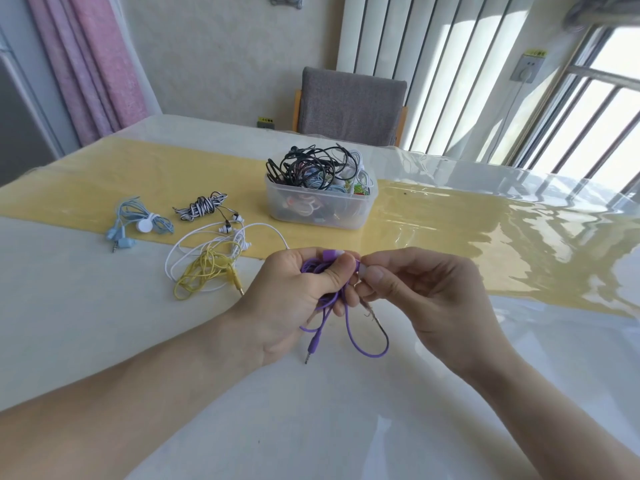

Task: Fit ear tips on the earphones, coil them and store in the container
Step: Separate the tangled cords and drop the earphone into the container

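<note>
Over table (104,341), hands grip purple earphones (349,336)

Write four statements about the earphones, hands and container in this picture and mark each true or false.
1. The left hand grips the purple earphones. True.
2. The plastic container is empty. False: it is full of tangled earphones.
3. The yellow earphones lie on the table, left of the hands. True.
4. The right hand rests flat on the table. False: it is raised, pinching something at the purple earphones.
</note>
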Motion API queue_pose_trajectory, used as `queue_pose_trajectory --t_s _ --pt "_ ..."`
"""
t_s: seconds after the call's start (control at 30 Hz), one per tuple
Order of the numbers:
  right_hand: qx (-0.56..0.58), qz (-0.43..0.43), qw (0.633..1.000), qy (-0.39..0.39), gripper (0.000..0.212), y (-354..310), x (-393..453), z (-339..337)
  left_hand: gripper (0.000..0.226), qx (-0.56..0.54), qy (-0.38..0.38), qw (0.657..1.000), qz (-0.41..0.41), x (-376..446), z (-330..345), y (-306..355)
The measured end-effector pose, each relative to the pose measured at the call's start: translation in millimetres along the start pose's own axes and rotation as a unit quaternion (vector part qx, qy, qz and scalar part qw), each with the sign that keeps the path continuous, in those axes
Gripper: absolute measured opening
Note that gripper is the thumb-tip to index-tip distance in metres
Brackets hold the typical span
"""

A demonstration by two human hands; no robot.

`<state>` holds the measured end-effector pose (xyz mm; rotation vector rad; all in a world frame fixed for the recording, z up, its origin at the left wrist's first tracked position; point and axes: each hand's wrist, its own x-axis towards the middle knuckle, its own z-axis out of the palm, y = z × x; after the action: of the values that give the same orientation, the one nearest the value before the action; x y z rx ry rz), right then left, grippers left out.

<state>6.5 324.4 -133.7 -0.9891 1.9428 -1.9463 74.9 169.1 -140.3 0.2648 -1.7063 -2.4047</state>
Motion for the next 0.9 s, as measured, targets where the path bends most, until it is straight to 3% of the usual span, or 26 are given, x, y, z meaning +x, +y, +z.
queue_pose_trajectory --t_s 0.3,0.47,0.67,0.9 --pt "0.005 0.007 1.000 0.002 0.011 0.9 -0.9 1.9 0.011 0.005 -0.012 1.000 -0.019 -2.4 -0.2 2.2" --pt "-0.039 0.004 0.999 0.025 0.005 -1.4 -4.5 3.4 0.014 0.026 -0.005 1.000 0.006 -3.7 1.6 0.3" --pt "-0.046 -0.006 0.998 0.044 0.013 -7.5 -7.9 9.8 0.010 0.056 -0.012 0.998 0.029 -5.7 -0.4 0.5" --pt "0.015 0.040 0.998 0.042 0.008 -8.7 -9.1 8.7 0.030 0.067 -0.036 0.997 0.030 -3.8 -3.5 3.3"
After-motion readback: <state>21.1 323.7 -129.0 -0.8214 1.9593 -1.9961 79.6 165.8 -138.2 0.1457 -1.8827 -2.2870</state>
